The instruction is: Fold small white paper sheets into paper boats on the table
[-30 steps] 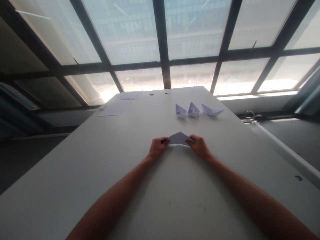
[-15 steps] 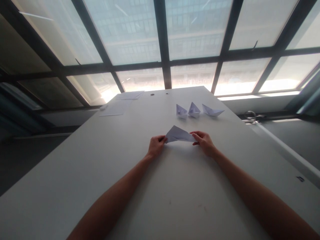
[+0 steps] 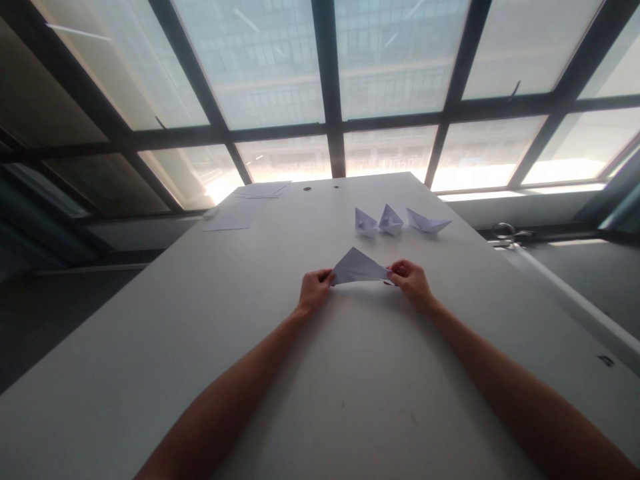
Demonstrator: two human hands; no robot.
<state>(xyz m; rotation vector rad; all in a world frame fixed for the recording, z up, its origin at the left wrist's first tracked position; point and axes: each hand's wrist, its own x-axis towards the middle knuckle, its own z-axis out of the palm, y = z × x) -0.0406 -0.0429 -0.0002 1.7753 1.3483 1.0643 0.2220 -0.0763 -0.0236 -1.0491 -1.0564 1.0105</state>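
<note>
A person's two bare hands gripped a sheet of folded paper (image 3: 359,265) at a white table (image 3: 345,373), the left hand (image 3: 315,290) at about eight o'clock from its middle and the right hand (image 3: 411,285) between three and four. The hands stood apart, fingers and thumb of each closed on one end of the paper. The white piece, lavender-grey against the light, formed a wide, low triangle, its peak pointing to twelve o'clock and sitting left of centre. A crease ran across its lower part, and the bottom edge bowed slightly between the two grips. Whether that edge touched the table could not be told.

Three folded white paper boats stood beyond: the first boat (image 3: 365,224) near twelve o'clock from the held paper, the second boat (image 3: 391,221) between one and two, and the third boat (image 3: 427,221), broader and lower, at two. Flat white sheets (image 3: 230,217) lay around ten o'clock. Faint, letter-like marks in the window (image 3: 280,60), toward one o'clock, were too blurred to read. A small dark mark (image 3: 605,361) near the table's edge, between three and four o'clock, was likewise illegible.
</note>
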